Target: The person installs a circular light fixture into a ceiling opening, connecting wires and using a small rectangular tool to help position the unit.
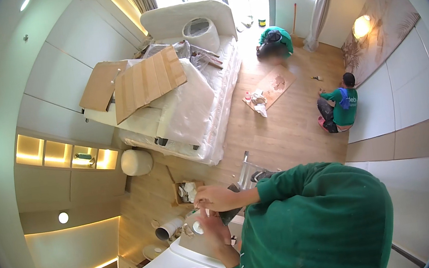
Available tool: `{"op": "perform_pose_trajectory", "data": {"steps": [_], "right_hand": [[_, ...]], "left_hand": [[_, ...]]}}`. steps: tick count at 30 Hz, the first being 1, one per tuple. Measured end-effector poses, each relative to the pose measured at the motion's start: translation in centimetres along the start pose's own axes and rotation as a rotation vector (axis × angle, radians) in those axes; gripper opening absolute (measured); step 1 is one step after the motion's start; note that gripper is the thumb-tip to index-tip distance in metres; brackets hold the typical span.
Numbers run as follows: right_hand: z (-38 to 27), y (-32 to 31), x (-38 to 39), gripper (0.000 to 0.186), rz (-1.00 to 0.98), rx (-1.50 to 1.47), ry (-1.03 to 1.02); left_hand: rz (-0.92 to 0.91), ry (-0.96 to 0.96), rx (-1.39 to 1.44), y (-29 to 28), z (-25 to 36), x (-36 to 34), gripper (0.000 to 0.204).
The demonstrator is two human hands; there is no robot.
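Note:
My right hand [216, 197] reaches across from a green sleeve, its fingers closed in a pinch. Just below it, my left hand [216, 230] is raised with its fingertips meeting the right hand's. Whatever sits between the fingers is too small to make out. Close beside my left hand shows a small white round piece [198, 227], in front of a beige surface. A dark flat panel [229, 214] lies behind my right wrist. My green sweatshirt [312, 218] fills the lower right.
A metal ladder [244, 171] stands beyond my right arm. Nearby are a scrap-filled carton [185, 191], a grey-white tube [169, 229] and a white pouf [137, 162]. Cardboard sheets [148, 82] cover a plastic-wrapped bed [215, 139]. Two co-workers crouch near a floor board [278, 83].

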State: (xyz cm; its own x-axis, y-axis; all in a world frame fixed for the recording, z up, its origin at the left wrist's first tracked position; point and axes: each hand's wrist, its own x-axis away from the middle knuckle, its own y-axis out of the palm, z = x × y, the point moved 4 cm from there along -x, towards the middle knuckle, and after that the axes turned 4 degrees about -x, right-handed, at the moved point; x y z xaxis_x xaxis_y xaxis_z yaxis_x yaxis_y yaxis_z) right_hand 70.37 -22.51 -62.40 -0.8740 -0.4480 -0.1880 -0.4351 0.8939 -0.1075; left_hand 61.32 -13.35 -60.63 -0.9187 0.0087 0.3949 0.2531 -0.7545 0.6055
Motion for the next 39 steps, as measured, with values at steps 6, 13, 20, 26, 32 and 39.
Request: {"op": "perform_pose_trajectory", "data": {"steps": [6,13,20,26,32,39], "right_hand": [[0.1,-2.3,-1.0,0.02,0.203,-0.155,0.139],[1.1,-6.1,-2.5,0.024,0.41,-0.571,0.334],[-0.7,-8.3,-1.5,0.024,0.144,-0.469,0.172],[-2.4,-5.2,1.6,0.017,-0.049,0.321,-0.236],[-1.1,-4.9,2.7,0.035,-0.233,0.566,-0.454],[-0.6,-5.7,4.2,0.048,-0.332,0.598,-0.331]], "left_hand": [[0.033,-0.076,-0.755,-1.5,-3.1,1.0,0.034],[0.181,0.068,-0.621,-3.0,-1.3,1.2,0.031],[-0.132,0.016,0.519,0.4,0.0,0.4,0.035],[-0.081,-0.029,0.57,0.2,-0.5,-1.3,0.041],[-0.013,-0.056,0.456,-0.4,-0.5,-1.2,0.038],[-0.161,-0.161,0.498,-0.6,-1.6,-2.3,0.037]]}}
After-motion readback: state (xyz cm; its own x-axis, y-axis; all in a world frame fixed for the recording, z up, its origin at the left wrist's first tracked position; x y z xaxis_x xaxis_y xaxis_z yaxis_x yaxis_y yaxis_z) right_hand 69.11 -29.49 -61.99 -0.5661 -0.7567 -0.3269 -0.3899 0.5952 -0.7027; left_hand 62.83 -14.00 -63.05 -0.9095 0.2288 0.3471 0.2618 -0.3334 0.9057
